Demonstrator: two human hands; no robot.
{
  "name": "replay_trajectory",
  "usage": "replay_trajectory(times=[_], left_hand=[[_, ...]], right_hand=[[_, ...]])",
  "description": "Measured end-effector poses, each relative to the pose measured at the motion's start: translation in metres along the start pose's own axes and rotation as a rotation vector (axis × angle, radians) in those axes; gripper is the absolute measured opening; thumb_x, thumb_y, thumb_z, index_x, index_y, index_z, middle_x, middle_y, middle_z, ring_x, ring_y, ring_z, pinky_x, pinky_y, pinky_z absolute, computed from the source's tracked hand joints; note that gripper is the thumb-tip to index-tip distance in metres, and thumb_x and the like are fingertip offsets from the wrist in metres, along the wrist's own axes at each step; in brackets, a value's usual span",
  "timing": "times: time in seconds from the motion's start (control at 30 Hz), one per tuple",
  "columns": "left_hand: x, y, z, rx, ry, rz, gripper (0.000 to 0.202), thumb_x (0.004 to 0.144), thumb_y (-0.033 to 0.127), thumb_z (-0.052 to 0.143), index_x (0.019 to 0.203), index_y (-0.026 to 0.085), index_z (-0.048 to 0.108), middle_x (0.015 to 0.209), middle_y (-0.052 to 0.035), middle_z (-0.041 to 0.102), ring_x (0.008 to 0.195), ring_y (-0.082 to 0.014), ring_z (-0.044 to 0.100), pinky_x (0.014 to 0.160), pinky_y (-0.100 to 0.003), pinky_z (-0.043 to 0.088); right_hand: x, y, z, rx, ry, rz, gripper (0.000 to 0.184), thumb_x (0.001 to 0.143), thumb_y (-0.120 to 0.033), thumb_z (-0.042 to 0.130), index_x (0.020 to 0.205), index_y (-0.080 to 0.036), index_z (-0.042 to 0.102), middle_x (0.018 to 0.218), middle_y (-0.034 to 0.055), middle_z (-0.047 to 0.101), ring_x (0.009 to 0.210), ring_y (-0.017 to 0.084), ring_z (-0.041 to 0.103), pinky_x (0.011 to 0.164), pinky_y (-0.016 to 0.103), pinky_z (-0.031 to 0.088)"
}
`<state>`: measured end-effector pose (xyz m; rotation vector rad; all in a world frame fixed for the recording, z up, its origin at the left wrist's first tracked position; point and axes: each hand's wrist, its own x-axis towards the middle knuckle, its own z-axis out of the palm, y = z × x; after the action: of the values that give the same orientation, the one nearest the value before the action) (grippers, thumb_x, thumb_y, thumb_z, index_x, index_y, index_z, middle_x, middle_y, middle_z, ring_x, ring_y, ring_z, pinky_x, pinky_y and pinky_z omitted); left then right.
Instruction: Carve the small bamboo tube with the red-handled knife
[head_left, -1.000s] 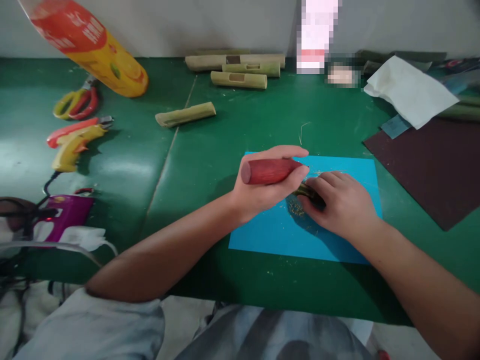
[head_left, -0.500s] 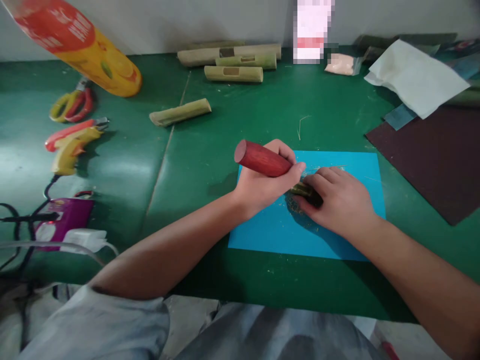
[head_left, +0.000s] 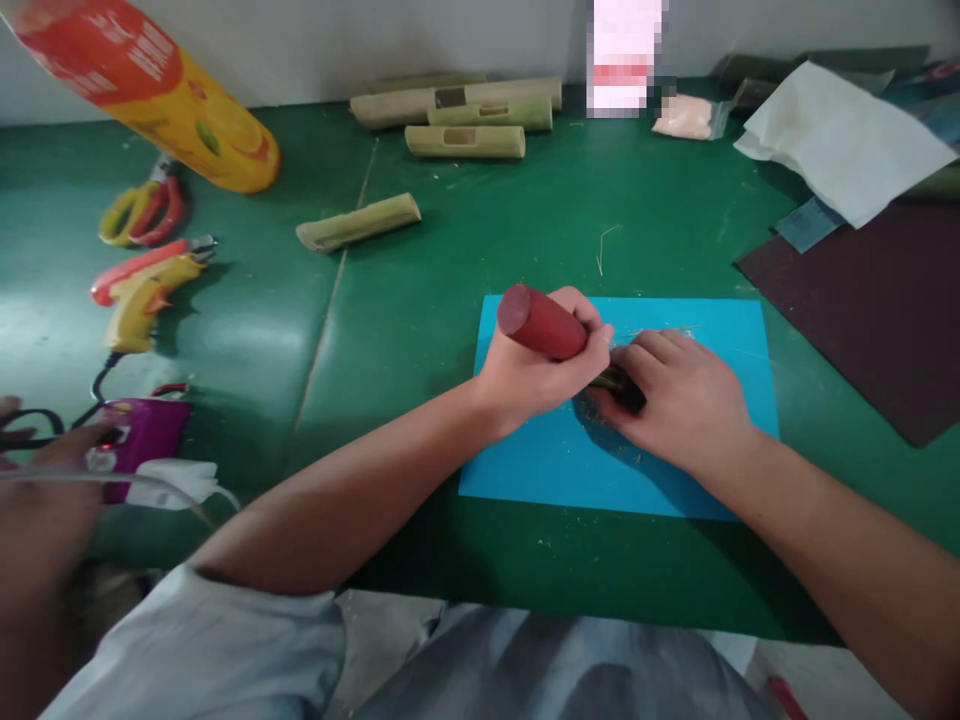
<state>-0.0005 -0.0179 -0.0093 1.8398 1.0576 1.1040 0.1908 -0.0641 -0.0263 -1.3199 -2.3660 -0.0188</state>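
Observation:
My left hand [head_left: 540,370] is wrapped round the thick red wooden handle [head_left: 551,325] of a carving tool, its butt end tilted up toward me. The tool's working end is hidden behind my fingers. Close beside it, my right hand [head_left: 679,395] grips a short, dark green bamboo piece [head_left: 619,383] and presses it down. Both hands are over a blue sheet [head_left: 510,465], where fine shavings are scattered under and behind the bamboo.
Bamboo tubes with cut slots [head_left: 465,142] lie by the wall; another bamboo tube [head_left: 360,222] is nearer. At left are a juice bottle [head_left: 202,125], pliers [head_left: 142,212], a yellow glue gun [head_left: 146,305] and a purple power strip [head_left: 161,430], with another person's hand [head_left: 56,480] at it. Dark sandpaper [head_left: 862,310] lies right.
The red handle has swung slightly right and more upright as my left hand shifted right. My right hand stays on the bamboo. Another person's hand has come in at the left.

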Motion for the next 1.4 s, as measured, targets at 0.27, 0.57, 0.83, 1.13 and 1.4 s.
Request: replay_trajectory(times=[0.27,0.57,0.83,1.13,1.4], left_hand=[[0.003,0.012,-0.006,0.245,-0.188,-0.102,0.026,0.092,0.031,0.058,0.068,0.023,0.053,0.065,0.0025,0.056,0.064,-0.0136,0.053,0.064,-0.032,0.043],[-0.001,0.01,0.006,0.178,-0.103,-0.176,0.037,0.095,0.032,0.059,0.063,0.022,0.044,0.063,0.0027,0.048,0.062,-0.0125,0.044,0.064,-0.032,0.039],[0.002,0.004,0.005,-0.055,-0.094,-0.095,0.036,0.09,0.026,0.062,0.06,0.023,0.042,0.058,0.0046,0.039,0.056,-0.0108,0.04,0.054,-0.027,0.04],[0.001,-0.003,0.004,-0.144,0.074,-0.101,0.033,0.086,0.025,0.064,0.056,0.021,0.049,0.056,0.0039,0.048,0.056,-0.0095,0.043,0.055,-0.026,0.04],[0.004,-0.008,0.008,-0.129,-0.011,-0.054,0.027,0.088,0.02,0.061,0.064,0.022,0.05,0.063,0.0029,0.052,0.06,-0.0102,0.046,0.059,-0.027,0.042]], right_hand=[[0.002,-0.002,0.004,-0.004,0.08,-0.071,0.032,0.106,-0.032,0.057,0.082,-0.018,0.074,0.078,0.009,0.071,0.075,0.023,0.061,0.069,0.039,0.039],[0.004,-0.001,0.007,0.021,0.104,-0.07,0.03,0.105,-0.03,0.058,0.083,-0.016,0.074,0.078,0.0095,0.072,0.073,0.023,0.062,0.067,0.039,0.036],[0.004,0.0,0.008,0.096,0.033,-0.06,0.032,0.107,-0.03,0.059,0.084,-0.015,0.075,0.081,0.011,0.074,0.077,0.023,0.065,0.069,0.037,0.038],[0.005,0.0,0.005,0.08,0.027,-0.061,0.033,0.106,-0.032,0.061,0.083,-0.014,0.076,0.079,0.0107,0.073,0.075,0.023,0.065,0.068,0.037,0.039],[0.005,-0.002,0.006,0.024,0.034,-0.039,0.035,0.107,-0.034,0.058,0.082,-0.016,0.076,0.081,0.0105,0.074,0.077,0.024,0.067,0.069,0.038,0.038]])
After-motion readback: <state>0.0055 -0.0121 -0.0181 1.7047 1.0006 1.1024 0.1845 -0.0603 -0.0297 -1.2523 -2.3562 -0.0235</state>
